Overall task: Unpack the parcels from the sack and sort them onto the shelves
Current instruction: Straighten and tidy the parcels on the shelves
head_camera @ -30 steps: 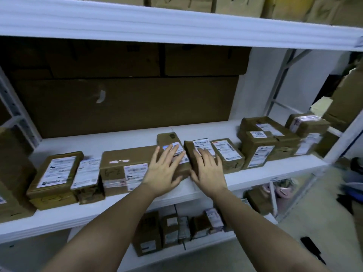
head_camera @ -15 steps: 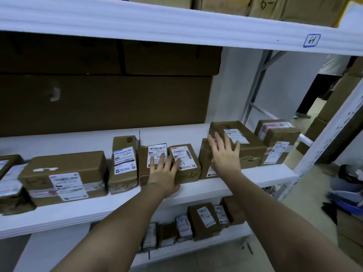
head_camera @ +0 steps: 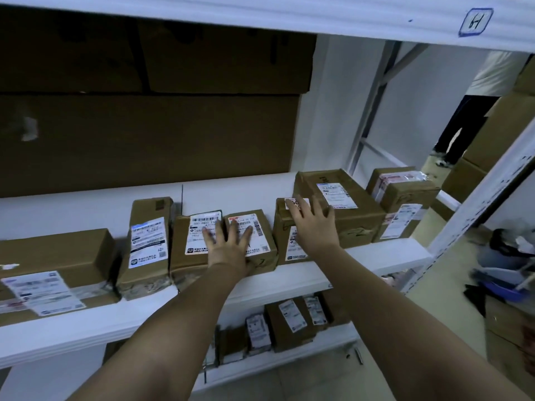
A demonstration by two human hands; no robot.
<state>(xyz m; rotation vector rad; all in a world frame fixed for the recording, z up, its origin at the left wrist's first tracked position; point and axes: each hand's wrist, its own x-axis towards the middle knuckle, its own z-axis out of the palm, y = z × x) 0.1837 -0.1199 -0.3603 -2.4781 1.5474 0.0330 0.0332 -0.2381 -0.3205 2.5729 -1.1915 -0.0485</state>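
Brown cardboard parcels with white labels stand in a row on the white middle shelf (head_camera: 237, 189). My left hand (head_camera: 228, 247) lies flat with spread fingers across two small parcels, one with a barcode label (head_camera: 188, 256) and one with a red-topped label (head_camera: 265, 230). My right hand (head_camera: 314, 224) rests with straight fingers on a taller small parcel (head_camera: 282, 244), next to a larger box (head_camera: 347, 198). Neither hand grips anything. No sack is in view.
An upright narrow parcel (head_camera: 147, 244) and a long box (head_camera: 55, 264) stand to the left. Two more boxes (head_camera: 402, 204) sit at the shelf's right end. Big cartons (head_camera: 150, 134) fill the back. The lower shelf (head_camera: 289, 360) holds small parcels. A person (head_camera: 469, 117) stands beyond the rack.
My view has moved closer and a little right. Both hands stay on the same parcels; the left one has slid slightly further over the two small parcels.
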